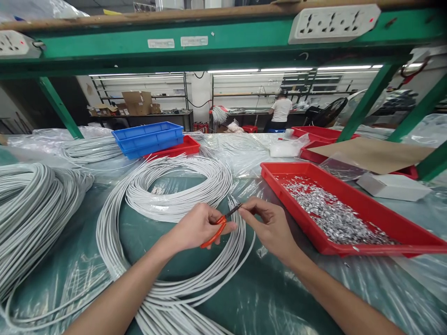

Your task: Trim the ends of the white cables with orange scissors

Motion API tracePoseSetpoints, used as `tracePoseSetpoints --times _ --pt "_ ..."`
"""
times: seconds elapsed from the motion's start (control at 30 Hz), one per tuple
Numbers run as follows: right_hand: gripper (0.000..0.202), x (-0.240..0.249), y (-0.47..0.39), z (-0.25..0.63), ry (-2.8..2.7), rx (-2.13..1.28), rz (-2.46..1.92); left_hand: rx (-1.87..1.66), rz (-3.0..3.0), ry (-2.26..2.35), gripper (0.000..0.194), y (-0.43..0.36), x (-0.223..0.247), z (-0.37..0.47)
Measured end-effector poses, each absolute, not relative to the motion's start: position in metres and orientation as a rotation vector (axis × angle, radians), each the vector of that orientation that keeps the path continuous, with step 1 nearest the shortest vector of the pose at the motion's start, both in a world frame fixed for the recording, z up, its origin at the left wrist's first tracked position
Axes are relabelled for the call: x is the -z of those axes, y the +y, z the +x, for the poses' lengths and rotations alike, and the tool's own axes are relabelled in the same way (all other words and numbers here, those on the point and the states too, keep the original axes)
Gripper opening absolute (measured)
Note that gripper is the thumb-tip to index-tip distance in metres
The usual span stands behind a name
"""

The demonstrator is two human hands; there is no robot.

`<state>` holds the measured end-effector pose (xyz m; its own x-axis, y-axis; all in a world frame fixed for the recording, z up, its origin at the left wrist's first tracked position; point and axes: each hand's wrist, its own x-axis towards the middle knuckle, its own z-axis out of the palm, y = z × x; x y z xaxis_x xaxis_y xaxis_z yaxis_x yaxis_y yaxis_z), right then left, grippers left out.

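My left hand (200,227) is wrapped around small pliers (220,226) with orange handles and dark, narrow jaws. The jaws point right and reach the fingertips of my right hand (266,218). Thumb and forefinger of that hand are pinched together at the jaw tips; what lies between them is too small to make out. Just behind the tool, the cut ends of a bundle of white cables (233,204) stick up. This bundle curves under both hands into a large loop. Another white cable coil (164,207) lies behind my left hand.
A red tray (282,197) with many small silvery metal pieces (331,216) stands at right. Blue trays (148,139) and a thick cable coil (31,223) are on the left. A green beam (244,35) with power sockets crosses overhead. One person (281,110) is far back.
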<state>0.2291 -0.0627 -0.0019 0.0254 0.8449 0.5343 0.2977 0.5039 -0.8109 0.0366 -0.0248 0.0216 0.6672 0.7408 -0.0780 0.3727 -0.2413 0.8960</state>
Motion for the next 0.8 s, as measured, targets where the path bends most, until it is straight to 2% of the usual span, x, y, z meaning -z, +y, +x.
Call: tracePoseSetpoints --times 0.6,0.8 --pt "0.021 0.0034 -0.0686 0.222 -1.634 -0.212 -1.086 -0.464 1.888 0.898 0.051 -0.0264 -0.0217 0.0374" --pt "0.019 0.0102 -0.0651 0.2238 -1.572 -0.279 -1.086 -0.475 1.821 0.858 0.051 -0.027 -0.0223 0.0367"
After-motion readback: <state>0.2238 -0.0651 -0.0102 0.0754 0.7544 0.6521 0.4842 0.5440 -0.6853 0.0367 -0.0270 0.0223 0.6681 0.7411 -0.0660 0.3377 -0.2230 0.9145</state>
